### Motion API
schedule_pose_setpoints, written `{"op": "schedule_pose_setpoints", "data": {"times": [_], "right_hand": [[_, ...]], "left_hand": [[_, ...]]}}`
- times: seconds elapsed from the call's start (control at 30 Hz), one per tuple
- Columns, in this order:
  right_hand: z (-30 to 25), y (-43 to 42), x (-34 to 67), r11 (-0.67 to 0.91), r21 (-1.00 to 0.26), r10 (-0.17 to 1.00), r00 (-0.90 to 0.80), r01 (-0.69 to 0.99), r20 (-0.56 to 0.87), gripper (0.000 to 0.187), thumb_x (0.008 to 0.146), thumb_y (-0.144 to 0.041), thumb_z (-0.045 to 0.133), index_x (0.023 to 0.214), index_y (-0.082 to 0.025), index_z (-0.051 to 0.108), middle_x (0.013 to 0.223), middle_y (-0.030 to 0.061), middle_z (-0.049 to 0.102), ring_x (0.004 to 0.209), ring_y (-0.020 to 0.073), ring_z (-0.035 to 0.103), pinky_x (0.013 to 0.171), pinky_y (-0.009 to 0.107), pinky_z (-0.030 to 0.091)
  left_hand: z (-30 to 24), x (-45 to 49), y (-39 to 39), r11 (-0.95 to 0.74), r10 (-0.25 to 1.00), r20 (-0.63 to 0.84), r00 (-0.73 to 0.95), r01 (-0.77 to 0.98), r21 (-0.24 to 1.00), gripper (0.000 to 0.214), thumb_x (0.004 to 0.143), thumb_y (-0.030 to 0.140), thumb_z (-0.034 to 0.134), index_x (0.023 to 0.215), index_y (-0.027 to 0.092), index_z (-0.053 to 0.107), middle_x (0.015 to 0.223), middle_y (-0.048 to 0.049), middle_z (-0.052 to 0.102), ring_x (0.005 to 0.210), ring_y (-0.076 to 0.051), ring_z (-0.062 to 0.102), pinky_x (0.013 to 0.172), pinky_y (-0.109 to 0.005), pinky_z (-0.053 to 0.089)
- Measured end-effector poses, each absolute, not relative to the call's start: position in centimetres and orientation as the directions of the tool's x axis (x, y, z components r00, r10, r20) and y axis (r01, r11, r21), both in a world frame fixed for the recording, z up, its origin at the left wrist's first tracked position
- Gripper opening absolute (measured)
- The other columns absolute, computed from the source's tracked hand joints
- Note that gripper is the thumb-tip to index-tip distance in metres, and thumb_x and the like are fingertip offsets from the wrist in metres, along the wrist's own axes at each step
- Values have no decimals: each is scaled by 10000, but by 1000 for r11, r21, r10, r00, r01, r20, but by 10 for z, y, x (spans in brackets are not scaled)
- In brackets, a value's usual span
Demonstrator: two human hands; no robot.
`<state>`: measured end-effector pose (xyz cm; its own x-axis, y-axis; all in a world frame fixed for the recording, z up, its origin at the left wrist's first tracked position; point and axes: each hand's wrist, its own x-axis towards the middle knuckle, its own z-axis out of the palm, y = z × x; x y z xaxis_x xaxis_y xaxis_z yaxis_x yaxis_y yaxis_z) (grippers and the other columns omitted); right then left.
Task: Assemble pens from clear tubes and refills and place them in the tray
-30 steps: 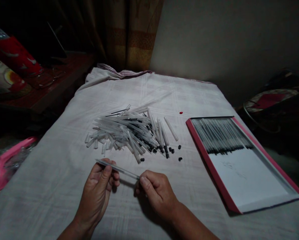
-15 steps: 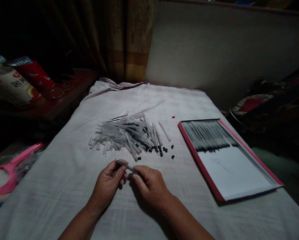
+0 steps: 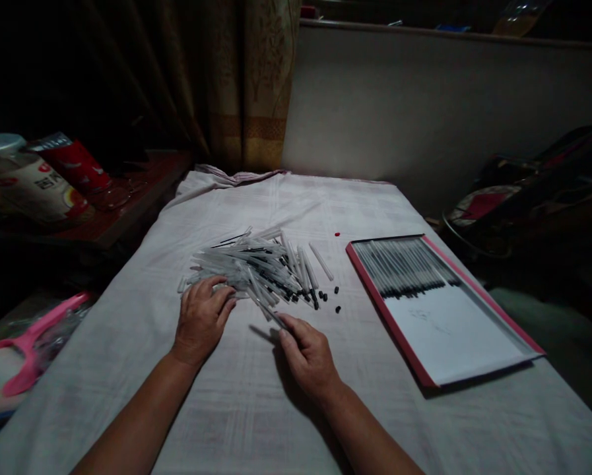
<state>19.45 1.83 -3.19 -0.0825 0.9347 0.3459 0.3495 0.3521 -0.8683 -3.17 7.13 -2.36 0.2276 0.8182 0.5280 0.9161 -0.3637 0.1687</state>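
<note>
your left hand [image 3: 201, 320] has just come off the thin rod [image 3: 272, 315] & moved fwd to the near-left edge of the pile [image 3: 246, 257]; half sec ago both hands were on the rod. so the rod is now a one-hand hold, & the work looks split: one side keeps it, other side is at the loose pcs.

right hand [image 3: 308, 349]: thumb + fingers pinched shut on the rod's near end, far end pointing up-left twd the pile, over the cloth [image 3: 216, 422]. can't tell if the tip touches the pile.

left hand: palm down, fingers part curled over the short clear pcs, thumb apart. can't tell if you've got hold of anything, fingertips hidden.

box w/ red sides [image 3: 389, 316] sits to your right, same spot on the cloth; row of black-ended rods [image 3: 399, 264] fills its far part. loose black bits [image 3: 324, 297] lie btwn pile & box.
</note>
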Motion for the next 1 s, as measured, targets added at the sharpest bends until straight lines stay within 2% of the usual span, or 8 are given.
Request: {"op": "schedule_pose_setpoints", "data": {"times": [0.07, 0.17, 0.23, 0.3, 0.37, 0.5, 0.73, 1.0], "right_hand": [[-31, 18, 195, 319, -885, 947, -83, 340, 309, 308, 914, -240, 540, 1155, -144, 705, 885, 83, 770, 789, 178, 729, 731, 259, 576], [-28, 15, 200, 276, -911, 961, -101, 306, 257, 281, 905, -244, 544, 1114, -137, 699, 672, 12, 694, 553, 130, 627, 548, 216, 511], [-26, 13, 204, 286, -918, 958, -112, 274, 265, 235, 893, -241, 556, 1035, -152, 720, 677, 11, 691, 554, 126, 617, 550, 217, 505], [-25, 12, 209, 297, -921, 954, -127, 251, 273, 211, 883, -242, 574, 985, -168, 744, 713, 26, 716, 603, 141, 648, 603, 236, 533], [-24, 11, 213, 293, -925, 953, -150, 242, 263, 209, 880, -241, 585, 975, -180, 761, 720, 36, 734, 626, 156, 670, 642, 258, 556], [-23, 12, 215, 302, -916, 949, -171, 263, 264, 210, 868, -225, 596, 962, -196, 781, 799, 66, 775, 670, 177, 706, 689, 288, 583], [-21, 13, 213, 276, -918, 956, -179, 285, 231, 216, 849, -212, 603, 945, -189, 794, 827, 77, 790, 710, 186, 732, 716, 291, 594], [-17, 15, 223, 189, -934, 973, -185, 303, 137, 221, 847, -233, 600, 923, -188, 802, 840, 80, 795, 746, 200, 743, 686, 283, 587]], "left_hand": [[-24, -31, 65, -411, 802, 559, 211, 874, 259, 205, 950, 315, 540, 986, 205, 710, 1136, -117, 702, 1106, -293, 618, 969, -472, 455], [-22, -25, 48, -415, 862, 491, 125, 729, 544, 238, 963, 349, 508, 1012, 210, 694, 975, -65, 737, 928, -214, 678, 864, -354, 523], [-21, -19, 34, -293, 941, 336, 45, 607, 738, 254, 947, 388, 524, 1005, 213, 698, 908, -44, 733, 809, -181, 685, 748, -285, 546], [-18, -14, 24, -176, 981, 193, 20, 512, 841, 265, 924, 413, 552, 968, 214, 721, 917, -52, 723, 822, -183, 687, 730, -264, 547], [-16, -9, 18, -85, 996, 89, 11, 425, 901, 271, 913, 416, 563, 993, 218, 730, 919, -49, 707, 720, -157, 665, 653, -246, 539], [-12, -7, 17, -22, 999, 6, 46, 346, 938, 267, 897, 398, 583, 1026, 222, 736, 867, -35, 683, 605, -128, 613, 578, -236, 513], [-11, -10, 19, -133, 988, 81, 135, 444, 886, 240, 904, 361, 570, 1003, 234, 748, 921, -56, 724, 868, -197, 674, 798, -284, 536], [-16, -10, 19, -87, 993, 40, 115, 445, 891, 254, 860, 393, 609, 999, 228, 743, 961, -65, 758, 909, -225, 692, 849, -319, 539]]}}
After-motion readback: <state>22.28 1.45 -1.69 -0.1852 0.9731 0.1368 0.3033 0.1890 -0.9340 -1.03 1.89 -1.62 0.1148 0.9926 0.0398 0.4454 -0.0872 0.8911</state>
